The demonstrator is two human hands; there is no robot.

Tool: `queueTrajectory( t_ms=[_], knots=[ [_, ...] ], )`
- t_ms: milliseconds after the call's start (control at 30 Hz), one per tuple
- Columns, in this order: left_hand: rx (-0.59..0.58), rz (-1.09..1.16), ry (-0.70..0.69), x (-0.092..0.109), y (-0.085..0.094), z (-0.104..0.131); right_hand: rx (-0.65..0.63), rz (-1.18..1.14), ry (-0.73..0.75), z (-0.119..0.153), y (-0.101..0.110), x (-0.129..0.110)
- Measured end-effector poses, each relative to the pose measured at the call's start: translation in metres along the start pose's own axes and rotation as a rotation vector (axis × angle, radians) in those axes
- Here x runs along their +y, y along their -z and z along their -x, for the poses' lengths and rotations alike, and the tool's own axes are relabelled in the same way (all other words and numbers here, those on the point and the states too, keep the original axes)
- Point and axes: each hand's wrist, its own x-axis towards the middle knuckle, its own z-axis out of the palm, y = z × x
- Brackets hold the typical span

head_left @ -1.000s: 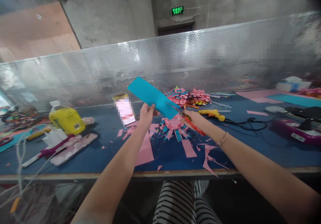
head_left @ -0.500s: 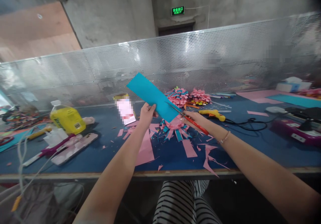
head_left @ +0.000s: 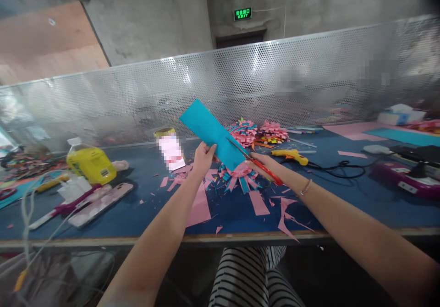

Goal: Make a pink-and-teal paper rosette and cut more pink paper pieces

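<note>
A bright blue paper strip (head_left: pixel 213 130) is held up at a slant over the middle of a blue-topped worktable (head_left: pixel 151 224), one end raised toward the far left, the other lowered toward the near right; its near edge is pinched between the thumb and fingers of the left hand (head_left: pixel 205 156); red-handled scissors (head_left: pixel 270 173) are gripped in the right hand (head_left: pixel 259 161), with the fingers closed about the handles; a blade is laid over the right part of the strip, pointed far and left, though how widely the blades are parted cannot be told; a beaded bracelet (head_left: pixel 305 188) is worn on the right wrist.

A pink-and-blue paper rosette (head_left: pixel 242 176) is partly covered by the strip's lower end; farther back, a second rosette (head_left: pixel 245 133) and a pink paper flower (head_left: pixel 274 129) are set side by side; to the right a yellow glue gun (head_left: pixel 292 156) is laid down, with a black cord (head_left: pixel 343 167) beside it and a purple power strip (head_left: pixel 405 181) farther right.

Nearer, pink paper scraps (head_left: pixel 259 203) are scattered, and a pink paper sheet (head_left: pixel 201 208) is partly hidden by the left forearm; at the left, a yellow-labelled jug (head_left: pixel 91 165) and a pink-cased phone (head_left: pixel 101 205) are placed; the far side is bounded by a perforated metal partition (head_left: pixel 233 80), above which a green exit sign (head_left: pixel 242 13) is mounted.
</note>
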Motion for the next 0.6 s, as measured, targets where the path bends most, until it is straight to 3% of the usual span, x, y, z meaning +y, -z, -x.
queueTrajectory(
  t_ms=[333,600],
  knots=[
    [0.02,0.066,0.021,-0.0077,0.0028,-0.0037,0.113,0.095,-0.058,-0.0067,-0.0101,0.0032],
    [0.046,0.209,0.099,-0.0084,0.0004,-0.0041,0.135,0.142,0.019,-0.005,-0.0042,0.0016]
  ],
)
